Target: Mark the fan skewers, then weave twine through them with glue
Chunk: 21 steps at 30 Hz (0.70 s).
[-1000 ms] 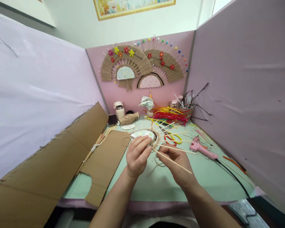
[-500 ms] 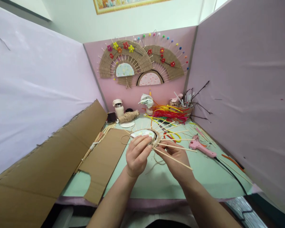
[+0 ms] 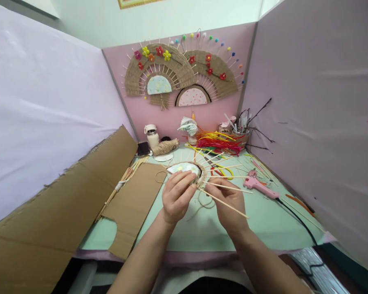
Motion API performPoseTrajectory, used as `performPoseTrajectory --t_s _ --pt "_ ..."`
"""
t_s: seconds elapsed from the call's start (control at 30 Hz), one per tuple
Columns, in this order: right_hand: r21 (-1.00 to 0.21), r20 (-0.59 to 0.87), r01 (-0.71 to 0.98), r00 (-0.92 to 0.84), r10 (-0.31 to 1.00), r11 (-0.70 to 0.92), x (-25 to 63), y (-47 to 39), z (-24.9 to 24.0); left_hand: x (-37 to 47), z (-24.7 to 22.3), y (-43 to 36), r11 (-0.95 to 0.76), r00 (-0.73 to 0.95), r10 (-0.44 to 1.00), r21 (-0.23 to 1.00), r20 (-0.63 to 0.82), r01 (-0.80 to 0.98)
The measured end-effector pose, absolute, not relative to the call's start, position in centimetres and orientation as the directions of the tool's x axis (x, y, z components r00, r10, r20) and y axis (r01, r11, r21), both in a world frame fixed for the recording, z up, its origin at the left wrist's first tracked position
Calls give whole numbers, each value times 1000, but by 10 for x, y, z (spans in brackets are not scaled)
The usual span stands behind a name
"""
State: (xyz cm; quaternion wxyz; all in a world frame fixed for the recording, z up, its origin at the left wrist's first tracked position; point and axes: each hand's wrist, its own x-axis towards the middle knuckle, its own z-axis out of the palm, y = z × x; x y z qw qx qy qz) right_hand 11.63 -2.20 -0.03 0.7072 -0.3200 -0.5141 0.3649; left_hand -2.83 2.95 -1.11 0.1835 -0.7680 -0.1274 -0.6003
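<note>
A half-round piece (image 3: 184, 168) with light floral cloth, a dark line and a twine-wrapped rim is held above the table. Thin wooden sticks (image 3: 230, 204) fan out from its curved edge. My left hand (image 3: 178, 196) is closed on the near side of the piece, fingers over the cloth. At the rim's right end, my right hand (image 3: 228, 202) has its fingers pinched together beside the lowest sticks; what lies between the fingertips is too small to make out. Loose twine (image 3: 206, 204) hangs below the piece, between the hands.
A pink glue gun (image 3: 261, 185) with a black cord lies right. Cardboard (image 3: 138, 200) and bundled sticks (image 3: 119, 185) lie left. Behind are a twine roll (image 3: 165, 147), a cream bottle (image 3: 152, 137), red and yellow pipe cleaners (image 3: 217, 143) and scissors (image 3: 216, 169). Woven fans (image 3: 162, 55) hang on the pink board.
The view has tilted slightly downward. My right hand's fingers have shifted a little at the rim's edge, while my left hand keeps its hold on the piece.
</note>
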Motion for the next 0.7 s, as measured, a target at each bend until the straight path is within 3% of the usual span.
performPoseTrajectory --t_s 0.13,0.33,0.53,0.7 --pt "-810 485 -259 209 849 527 119 -22 -7 -32 -7 35 -879 178 -29 -110 984 465" --pt "-878 452 -167 21 892 449 110 -16 -1 -34 -4 46 -811 173 -38 -132 984 570" --pt "-855 286 -379 224 932 354 96 0 -4 -31 -19 57 -752 164 -36 -135 986 646" --pt "-824 151 -502 253 956 263 89 12 -13 -30 -28 56 -681 163 -2 -120 987 723"
